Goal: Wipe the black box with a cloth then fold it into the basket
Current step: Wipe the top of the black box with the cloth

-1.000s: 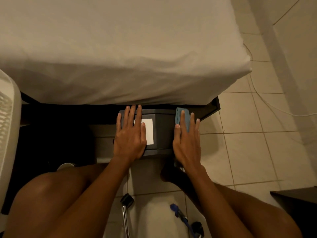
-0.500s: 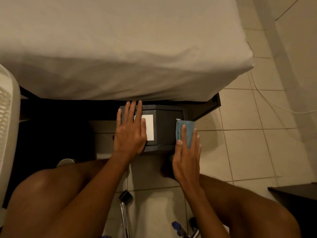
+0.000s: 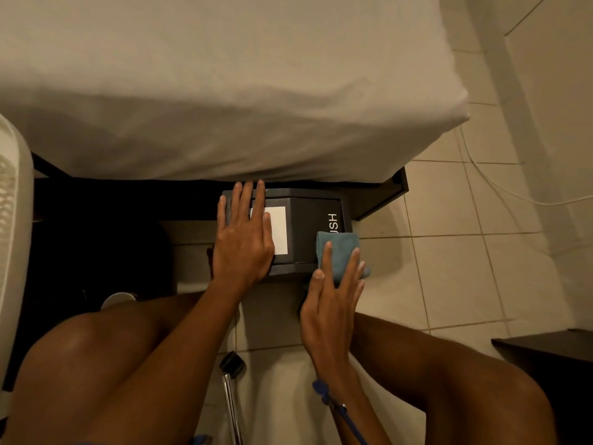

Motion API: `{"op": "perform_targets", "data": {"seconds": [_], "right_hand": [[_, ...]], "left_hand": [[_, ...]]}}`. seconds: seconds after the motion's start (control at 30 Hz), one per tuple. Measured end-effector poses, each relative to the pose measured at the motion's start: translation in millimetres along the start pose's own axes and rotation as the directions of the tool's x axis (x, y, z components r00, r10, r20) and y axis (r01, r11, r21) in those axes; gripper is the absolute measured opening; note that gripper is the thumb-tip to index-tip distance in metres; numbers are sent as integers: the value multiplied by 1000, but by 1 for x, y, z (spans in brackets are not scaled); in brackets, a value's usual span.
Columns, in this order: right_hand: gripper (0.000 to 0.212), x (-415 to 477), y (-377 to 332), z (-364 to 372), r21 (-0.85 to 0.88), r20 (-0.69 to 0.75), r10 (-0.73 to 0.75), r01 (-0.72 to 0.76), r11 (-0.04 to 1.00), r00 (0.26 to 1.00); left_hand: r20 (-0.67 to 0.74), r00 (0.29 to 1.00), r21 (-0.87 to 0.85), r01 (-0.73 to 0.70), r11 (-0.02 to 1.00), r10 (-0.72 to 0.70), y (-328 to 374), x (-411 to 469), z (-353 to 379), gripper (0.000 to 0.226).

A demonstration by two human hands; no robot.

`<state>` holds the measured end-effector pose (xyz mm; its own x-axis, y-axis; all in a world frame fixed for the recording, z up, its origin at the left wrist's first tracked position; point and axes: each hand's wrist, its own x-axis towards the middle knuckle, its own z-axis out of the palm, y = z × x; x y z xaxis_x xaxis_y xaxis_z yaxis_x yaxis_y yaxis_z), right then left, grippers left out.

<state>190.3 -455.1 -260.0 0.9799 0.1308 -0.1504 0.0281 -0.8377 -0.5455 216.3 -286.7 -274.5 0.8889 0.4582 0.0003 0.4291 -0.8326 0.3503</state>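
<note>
1. Head view: the black box, matte and hard-edged, has a white rectangular label and stands on the tiled floor at the edge of the bed, which is draped in a smooth sheet.
2. The left hand lies flat on the box's top, fingers straight and slightly spread.
3. The right hand presses a soft, fuzzy blue cloth against the box's near right corner with straight fingers.
4. A white lattice-walled basket stands at the far left; its inside is out of view.

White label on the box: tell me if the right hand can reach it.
Probably only partly: the left hand lies flat over part of the white label; the bare strip beside it lies open to the right hand.
</note>
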Motion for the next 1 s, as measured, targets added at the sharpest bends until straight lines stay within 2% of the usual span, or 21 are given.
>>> {"op": "perform_targets", "data": {"seconds": [0.2, 0.33, 0.5, 0.83, 1.0], "right_hand": [[54, -13, -10, 5, -92, 53, -146, 151, 984, 988], [54, 4, 5, -17, -139, 159, -222, 244, 960, 962], [52, 33, 23, -24, -175, 196, -346, 380, 909, 918], [55, 71, -12, -7, -232, 205, -303, 346, 909, 931], [62, 57, -2, -8, -236, 241, -284, 340, 910, 928]], "left_hand": [[-1, 1000, -11, -3, 1000, 3, -1, 0, 0, 57], [-3, 1000, -8, -4, 1000, 4, -2, 0, 1, 58], [-1, 1000, -13, -1, 1000, 1, -1, 1, 0, 57], [7, 1000, -10, -5, 1000, 5, -2, 0, -1, 58], [2, 1000, -8, -5, 1000, 5, -2, 0, 1, 58]]}}
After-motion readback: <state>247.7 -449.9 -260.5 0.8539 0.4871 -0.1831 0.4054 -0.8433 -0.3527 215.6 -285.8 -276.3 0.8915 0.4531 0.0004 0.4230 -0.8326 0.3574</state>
